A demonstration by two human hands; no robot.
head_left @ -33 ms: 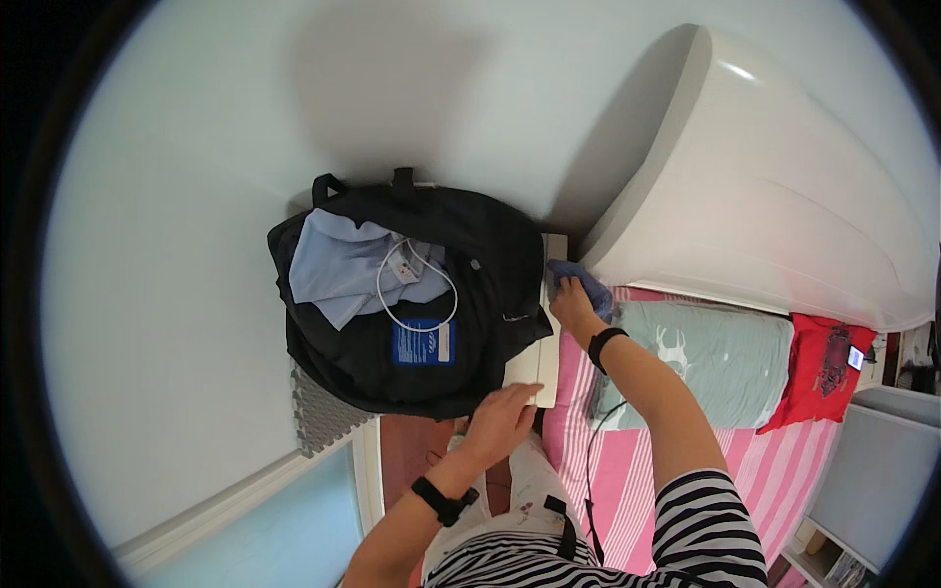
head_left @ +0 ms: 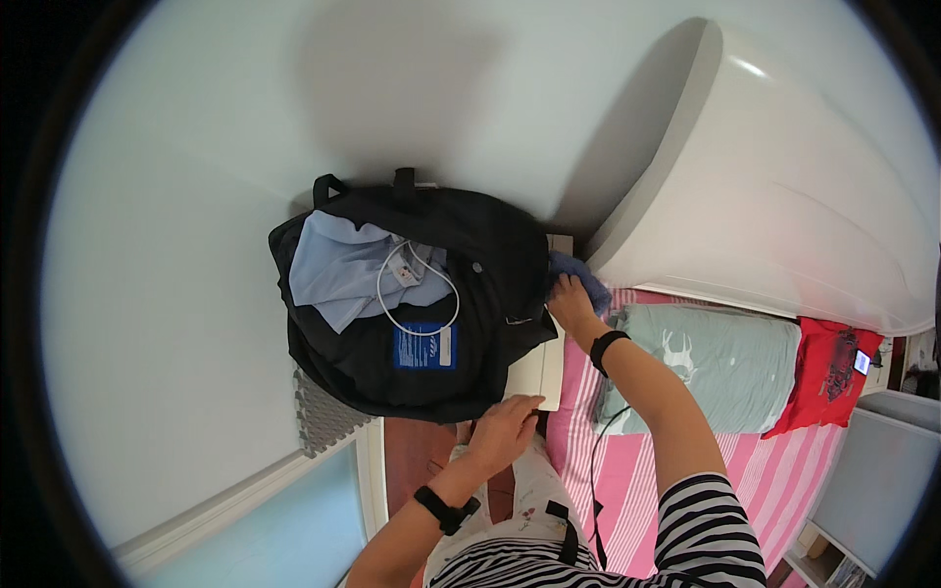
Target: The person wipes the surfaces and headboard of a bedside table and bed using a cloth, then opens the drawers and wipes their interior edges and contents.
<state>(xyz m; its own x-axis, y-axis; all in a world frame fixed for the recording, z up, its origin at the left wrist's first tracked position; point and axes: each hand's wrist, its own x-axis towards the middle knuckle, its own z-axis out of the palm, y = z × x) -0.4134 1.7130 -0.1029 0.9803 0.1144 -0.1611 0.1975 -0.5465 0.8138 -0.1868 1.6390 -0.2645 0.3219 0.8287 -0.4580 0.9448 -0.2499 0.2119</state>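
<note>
Right hand touches the blue cloth just right of the black bag, whether clamped I cannot tell; left hand, loosely open, rests at the near edge of the bench.

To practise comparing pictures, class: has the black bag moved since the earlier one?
No, not visibly: the black bag keeps its place, with no clear shift either way, against the white frame below it.
</note>
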